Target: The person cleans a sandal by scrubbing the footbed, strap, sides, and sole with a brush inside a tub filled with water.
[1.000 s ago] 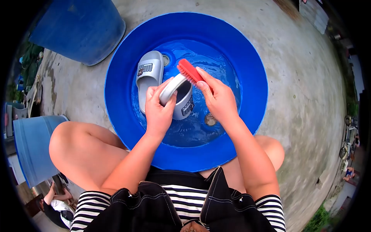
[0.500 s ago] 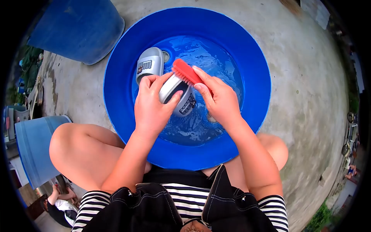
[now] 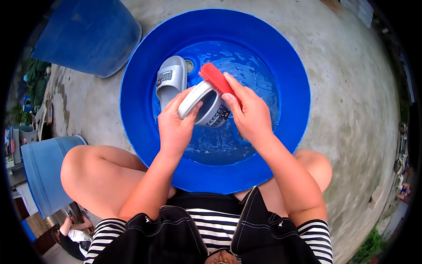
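My left hand (image 3: 176, 125) grips a grey slide sandal (image 3: 212, 113) by its heel end, over the water in a round blue tub (image 3: 292, 94). The sandal is tilted so the edge of its sole faces up, and its strap with a dark raised design points to the lower right. In my right hand (image 3: 251, 112) is a red scrub brush (image 3: 216, 79), its pale bristles pressed against the sandal's sole edge. A second grey sandal (image 3: 172, 79) leans against the tub's left wall, partly behind my left hand.
A big blue barrel (image 3: 90, 37) stands on the concrete floor (image 3: 347, 114) at upper left. Another light blue barrel (image 3: 52, 169) is beside my left knee. Another person (image 3: 74, 235) sits at lower left. Shallow water (image 3: 220, 149) covers the tub's bottom.
My left hand has turned the sandal, so its sole edge shows more and the heel sits further left. The brush has shifted slightly along the edge. The second sandal shows more of its opening.
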### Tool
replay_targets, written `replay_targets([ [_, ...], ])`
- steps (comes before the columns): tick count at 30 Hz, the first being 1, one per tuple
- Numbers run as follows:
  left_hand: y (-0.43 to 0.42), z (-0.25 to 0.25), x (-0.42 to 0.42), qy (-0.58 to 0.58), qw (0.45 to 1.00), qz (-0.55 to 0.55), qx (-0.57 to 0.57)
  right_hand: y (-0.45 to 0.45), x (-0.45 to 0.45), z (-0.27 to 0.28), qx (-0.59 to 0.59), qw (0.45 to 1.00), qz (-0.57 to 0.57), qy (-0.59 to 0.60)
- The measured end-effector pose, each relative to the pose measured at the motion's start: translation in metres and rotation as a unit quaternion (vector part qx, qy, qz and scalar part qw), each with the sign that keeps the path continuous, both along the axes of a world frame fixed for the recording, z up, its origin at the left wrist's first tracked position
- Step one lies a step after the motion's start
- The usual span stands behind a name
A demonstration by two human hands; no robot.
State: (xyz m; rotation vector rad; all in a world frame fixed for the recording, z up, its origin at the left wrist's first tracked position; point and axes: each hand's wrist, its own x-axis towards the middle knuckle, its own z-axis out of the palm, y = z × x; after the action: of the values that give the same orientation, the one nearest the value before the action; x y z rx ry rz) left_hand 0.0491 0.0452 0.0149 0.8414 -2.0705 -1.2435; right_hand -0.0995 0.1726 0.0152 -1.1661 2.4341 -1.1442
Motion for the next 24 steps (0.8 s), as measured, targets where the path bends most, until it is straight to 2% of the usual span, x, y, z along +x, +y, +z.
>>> replay_targets([
  [3,0.0,-0.004,0.003,-0.011,1.0,0.004,0.006,0.005,0.02,0.02,-0.053,0.992,0.113,-0.001],
  [7,0.0,0.001,0.0,0.012,1.0,-0.001,0.02,-0.003,-0.006,-0.01,-0.038,0.995,0.028,-0.089],
  [8,0.0,0.002,0.0,0.013,1.0,-0.002,0.019,-0.003,-0.015,-0.016,0.044,0.995,0.003,-0.09],
  [10,0.002,0.006,-0.001,-0.011,0.999,-0.019,0.044,-0.002,-0.015,-0.016,0.039,0.998,-0.013,-0.054],
  [11,0.002,0.007,0.0,-0.011,0.999,-0.019,0.044,0.0,-0.011,-0.014,0.039,0.998,-0.013,-0.054],
  [13,0.003,0.006,0.001,-0.009,0.999,-0.02,0.046,0.002,0.004,0.006,-0.057,0.997,0.053,-0.031],
  [16,0.002,-0.002,0.003,-0.016,0.998,-0.018,0.051,0.005,0.014,0.02,-0.054,0.995,0.088,-0.011],
  [20,0.005,0.006,-0.003,0.009,0.999,-0.019,0.046,-0.001,-0.019,-0.024,0.006,0.999,-0.011,0.04],
  [22,0.006,0.007,-0.001,-0.007,0.998,-0.011,0.059,0.0,-0.011,-0.006,0.007,0.998,-0.004,0.057],
  [24,0.003,0.008,0.001,-0.026,0.998,-0.003,0.061,0.0,0.007,0.018,-0.03,0.997,0.049,0.052],
])
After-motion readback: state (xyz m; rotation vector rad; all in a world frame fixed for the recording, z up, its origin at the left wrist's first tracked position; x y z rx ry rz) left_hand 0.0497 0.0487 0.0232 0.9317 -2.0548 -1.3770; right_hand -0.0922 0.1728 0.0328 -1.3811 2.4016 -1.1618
